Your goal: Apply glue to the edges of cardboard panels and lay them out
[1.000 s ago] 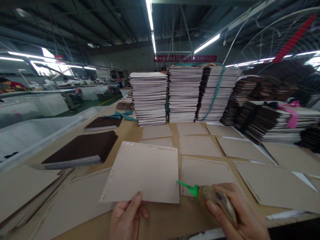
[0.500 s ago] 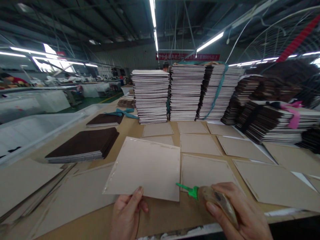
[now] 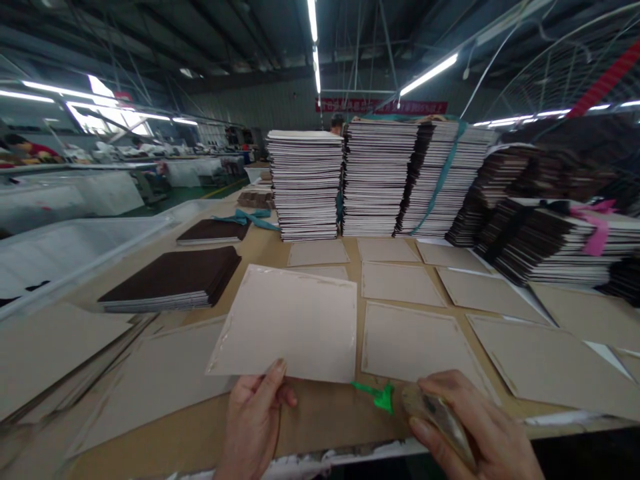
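Observation:
My left hand (image 3: 260,413) pinches the near edge of a beige cardboard sheet (image 3: 290,323), thumb on top, and holds it raised above the table. Shiny, glue-like streaks run along the sheet's left, far and right edges. My right hand (image 3: 473,427) is wrapped around a stained, brownish glue bottle (image 3: 435,417) with a bright green nozzle (image 3: 383,397). The nozzle's thin tip points left, at the sheet's near right corner; whether it touches cannot be told. Right of the held sheet lies another cardboard sheet (image 3: 415,337) with similar streaks on its edges.
Several more cardboard sheets (image 3: 400,283) lie in rows on the brown table (image 3: 310,427). Dark brown covers (image 3: 173,277) are piled at left, near loose cardboard (image 3: 55,347). Tall stacks of boards (image 3: 305,187) stand behind, one with a teal strap (image 3: 445,177). A white bin (image 3: 115,243) borders the left side.
The green nozzle has moved from the sheet's right edge down to its near right corner. My left hand still grips the sheet, which sits slightly higher in view.

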Tool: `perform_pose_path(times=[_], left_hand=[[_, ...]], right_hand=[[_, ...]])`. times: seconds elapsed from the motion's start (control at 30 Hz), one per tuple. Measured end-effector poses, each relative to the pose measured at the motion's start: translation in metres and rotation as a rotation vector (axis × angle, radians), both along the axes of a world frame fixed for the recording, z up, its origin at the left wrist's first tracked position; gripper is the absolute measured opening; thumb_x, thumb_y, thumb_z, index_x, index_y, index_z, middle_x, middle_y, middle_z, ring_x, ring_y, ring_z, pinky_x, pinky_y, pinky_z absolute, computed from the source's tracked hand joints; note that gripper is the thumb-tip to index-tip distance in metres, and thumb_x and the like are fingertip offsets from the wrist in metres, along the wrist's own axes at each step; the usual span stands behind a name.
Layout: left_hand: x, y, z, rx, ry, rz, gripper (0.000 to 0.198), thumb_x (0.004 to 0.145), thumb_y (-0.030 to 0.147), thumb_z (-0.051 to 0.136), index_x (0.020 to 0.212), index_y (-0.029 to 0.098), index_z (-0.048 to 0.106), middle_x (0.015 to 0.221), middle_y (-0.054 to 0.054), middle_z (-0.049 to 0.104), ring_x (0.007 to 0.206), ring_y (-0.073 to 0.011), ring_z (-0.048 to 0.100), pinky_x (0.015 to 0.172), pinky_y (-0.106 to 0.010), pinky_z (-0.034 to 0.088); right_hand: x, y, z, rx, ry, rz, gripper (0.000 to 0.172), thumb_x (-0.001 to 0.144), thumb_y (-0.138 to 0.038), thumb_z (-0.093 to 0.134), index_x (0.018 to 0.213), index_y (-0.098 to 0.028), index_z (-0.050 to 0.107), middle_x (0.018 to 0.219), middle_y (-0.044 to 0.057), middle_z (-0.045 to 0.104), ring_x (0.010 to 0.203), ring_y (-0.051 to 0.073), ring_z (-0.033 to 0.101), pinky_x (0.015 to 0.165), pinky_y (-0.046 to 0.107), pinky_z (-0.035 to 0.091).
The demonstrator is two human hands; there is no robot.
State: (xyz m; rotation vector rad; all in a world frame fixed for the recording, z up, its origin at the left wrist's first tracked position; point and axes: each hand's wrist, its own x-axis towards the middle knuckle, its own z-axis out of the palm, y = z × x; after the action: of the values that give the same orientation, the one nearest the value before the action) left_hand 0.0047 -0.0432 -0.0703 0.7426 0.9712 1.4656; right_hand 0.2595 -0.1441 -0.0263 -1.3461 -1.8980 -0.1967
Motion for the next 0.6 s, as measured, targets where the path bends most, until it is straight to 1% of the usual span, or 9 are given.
perform_pose_path(times=[0.07, 0.2, 0.27, 0.37, 0.43, 0.53, 0.6], left_hand=[[0.0, 0.001, 0.0, -0.007, -0.004, 0.006, 0.031, 0.06, 0.035, 0.087, 0.055, 0.014, 0.065, 0.056, 0.001, 0.058, 0.052, -0.0107, 0.049, 0.042, -0.019, 0.046], [-0.001, 0.001, 0.0, -0.007, 0.006, 0.011, 0.035, 0.062, 0.035, 0.086, 0.05, 0.013, 0.061, 0.054, 0.001, 0.057, 0.052, -0.0099, 0.049, 0.044, -0.018, 0.046], [-0.001, 0.001, 0.001, -0.002, -0.005, 0.019, 0.031, 0.063, 0.034, 0.086, 0.055, 0.013, 0.064, 0.056, 0.001, 0.059, 0.052, -0.0099, 0.049, 0.043, -0.019, 0.046], [0.0, 0.001, 0.003, -0.001, -0.031, 0.029, 0.028, 0.061, 0.034, 0.087, 0.063, 0.013, 0.068, 0.062, 0.001, 0.06, 0.053, -0.0102, 0.049, 0.04, -0.019, 0.046], [0.0, 0.002, 0.003, 0.003, -0.018, 0.016, 0.029, 0.061, 0.034, 0.086, 0.06, 0.012, 0.067, 0.059, 0.002, 0.058, 0.052, -0.0098, 0.048, 0.041, -0.019, 0.046], [0.0, 0.001, 0.004, 0.009, 0.051, -0.022, 0.033, 0.063, 0.038, 0.085, 0.055, 0.012, 0.066, 0.053, 0.002, 0.056, 0.049, -0.0089, 0.048, 0.043, -0.018, 0.045], [-0.001, 0.0, 0.004, -0.007, 0.086, -0.038, 0.034, 0.062, 0.041, 0.085, 0.057, 0.012, 0.068, 0.052, 0.001, 0.058, 0.047, -0.0082, 0.048, 0.044, -0.017, 0.045]], right_hand=[[-0.001, 0.0, 0.002, -0.01, -0.004, -0.003, 0.019, 0.095, -0.035, 0.054, 0.107, -0.02, 0.054, 0.094, 0.005, 0.063, 0.082, 0.015, 0.065, 0.067, 0.019, 0.055], [0.003, 0.0, 0.01, -0.012, 0.014, -0.025, 0.019, 0.095, -0.038, 0.054, 0.105, -0.021, 0.055, 0.094, 0.004, 0.063, 0.082, 0.015, 0.065, 0.068, 0.019, 0.055], [0.009, -0.002, 0.012, -0.021, 0.007, -0.03, 0.02, 0.095, -0.039, 0.054, 0.104, -0.022, 0.055, 0.093, 0.004, 0.063, 0.079, 0.015, 0.065, 0.065, 0.018, 0.055], [0.017, -0.006, 0.01, -0.004, 0.007, -0.089, 0.021, 0.094, -0.039, 0.054, 0.105, -0.021, 0.057, 0.094, 0.004, 0.063, 0.08, 0.015, 0.065, 0.063, 0.018, 0.055], [0.018, -0.008, 0.008, -0.001, 0.045, -0.125, 0.023, 0.093, -0.039, 0.055, 0.106, -0.02, 0.057, 0.098, 0.005, 0.062, 0.084, 0.017, 0.064, 0.066, 0.02, 0.054], [0.012, -0.005, 0.004, 0.013, 0.145, -0.119, 0.024, 0.092, -0.036, 0.057, 0.109, -0.019, 0.057, 0.102, 0.007, 0.06, 0.092, 0.019, 0.062, 0.072, 0.023, 0.053], [0.007, 0.0, 0.003, 0.052, 0.179, -0.113, 0.024, 0.093, -0.036, 0.058, 0.11, -0.019, 0.057, 0.103, 0.007, 0.06, 0.095, 0.02, 0.06, 0.077, 0.026, 0.052]])
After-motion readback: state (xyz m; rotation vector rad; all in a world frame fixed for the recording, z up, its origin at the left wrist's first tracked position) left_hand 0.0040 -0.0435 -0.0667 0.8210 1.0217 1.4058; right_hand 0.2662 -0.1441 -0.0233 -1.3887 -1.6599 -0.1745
